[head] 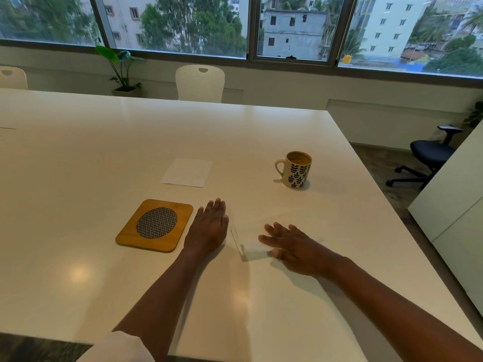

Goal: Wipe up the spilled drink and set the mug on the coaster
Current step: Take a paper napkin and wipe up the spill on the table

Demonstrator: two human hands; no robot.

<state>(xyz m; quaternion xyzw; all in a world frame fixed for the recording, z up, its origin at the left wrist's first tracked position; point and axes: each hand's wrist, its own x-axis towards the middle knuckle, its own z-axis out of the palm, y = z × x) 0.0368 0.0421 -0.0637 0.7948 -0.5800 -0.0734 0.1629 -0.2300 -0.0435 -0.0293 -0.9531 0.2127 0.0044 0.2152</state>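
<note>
A cream mug (296, 169) with blue leaf prints stands upright on the white table (78, 158), far right of centre, with brown drink in it. A wooden coaster (156, 225) with a woven round inset lies near left. Between my hands lies a white tissue (254, 249), its left edge lifted. My left hand (209, 227) lies flat with straight fingers just right of the coaster, against that raised edge. My right hand (288, 244) presses spread fingers on the tissue's right part. I cannot make out any spilled liquid on the pale tabletop.
A second white napkin (187, 172) lies flat beyond the coaster. A white chair (200, 83) stands at the table's far side, with a potted plant (122, 69) by the window. A black office chair (428, 155) and a white cabinet (454, 194) are off the table's right edge.
</note>
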